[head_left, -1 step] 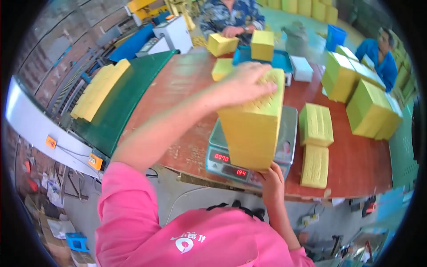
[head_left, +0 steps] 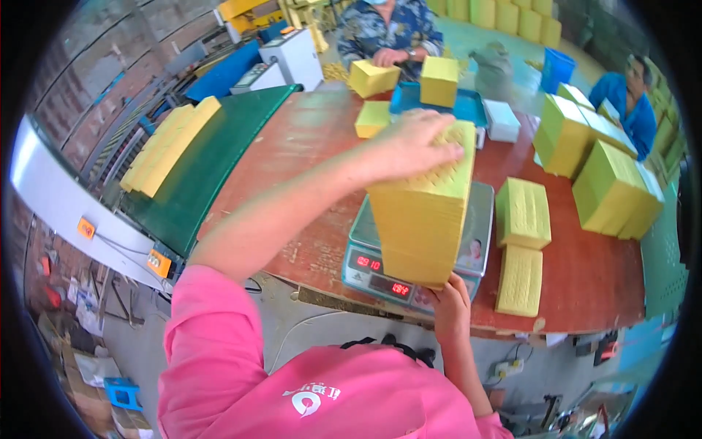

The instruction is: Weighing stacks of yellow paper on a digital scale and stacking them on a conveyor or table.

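A tall stack of yellow paper (head_left: 417, 234) stands upright over a digital scale (head_left: 479, 219) on the table. Over the stack's top my left hand (head_left: 420, 143) lies with the thumb toward the near side and the fingers curled across, gripping it. My right hand (head_left: 451, 304) holds the lower near corner, fingers against its bottom edge. The stack hides much of the scale's pan, so I cannot tell whether it rests fully on it. Red digits glow on the scale's front. Two shorter yellow paper blocks (head_left: 523, 212) lie right of the scale.
Larger yellow stacks (head_left: 613, 189) stand at the table's right. A blue tray (head_left: 472, 106) with a yellow block and a white box (head_left: 502, 121) are at the back. Left is a green conveyor belt (head_left: 186, 197) carrying yellow stacks. Two other people sit across and at the far right.
The red digits on the scale have changed. The whole view has shifted slightly, while my hands keep their hold on the stack.
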Action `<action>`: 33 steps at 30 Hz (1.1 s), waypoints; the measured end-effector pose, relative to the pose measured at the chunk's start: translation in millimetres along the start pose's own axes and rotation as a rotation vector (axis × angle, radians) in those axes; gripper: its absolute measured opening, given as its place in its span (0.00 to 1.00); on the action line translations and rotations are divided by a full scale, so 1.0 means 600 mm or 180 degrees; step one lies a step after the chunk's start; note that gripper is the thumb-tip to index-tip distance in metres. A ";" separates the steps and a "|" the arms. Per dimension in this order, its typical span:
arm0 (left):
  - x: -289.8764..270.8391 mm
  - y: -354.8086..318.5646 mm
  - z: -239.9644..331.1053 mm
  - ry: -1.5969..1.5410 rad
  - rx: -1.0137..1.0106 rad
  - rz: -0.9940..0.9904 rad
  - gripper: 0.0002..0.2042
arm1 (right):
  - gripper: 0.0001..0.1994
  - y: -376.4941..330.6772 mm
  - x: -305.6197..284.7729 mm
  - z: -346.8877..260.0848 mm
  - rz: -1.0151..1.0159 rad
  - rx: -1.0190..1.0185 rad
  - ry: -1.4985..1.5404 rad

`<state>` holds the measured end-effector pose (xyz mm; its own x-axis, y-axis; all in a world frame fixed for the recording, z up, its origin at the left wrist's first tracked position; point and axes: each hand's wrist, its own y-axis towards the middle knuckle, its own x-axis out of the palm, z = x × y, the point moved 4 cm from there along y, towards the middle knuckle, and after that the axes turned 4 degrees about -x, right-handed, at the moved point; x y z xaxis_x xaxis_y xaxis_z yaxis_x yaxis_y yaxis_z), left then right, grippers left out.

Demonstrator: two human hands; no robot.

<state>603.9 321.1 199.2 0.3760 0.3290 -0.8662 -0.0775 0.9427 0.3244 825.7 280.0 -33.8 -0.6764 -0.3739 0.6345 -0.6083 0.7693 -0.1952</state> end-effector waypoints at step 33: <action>-0.010 -0.029 -0.039 -0.0219 -0.0811 0.0350 0.17 | 0.23 0.019 0.024 -0.032 -0.0633 0.0472 0.0103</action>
<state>581.4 303.9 189.8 0.4136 0.4339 -0.8004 -0.3478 0.8878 0.3015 817.4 293.3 -12.5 -0.5251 -0.4918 0.6945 -0.7841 0.5969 -0.1702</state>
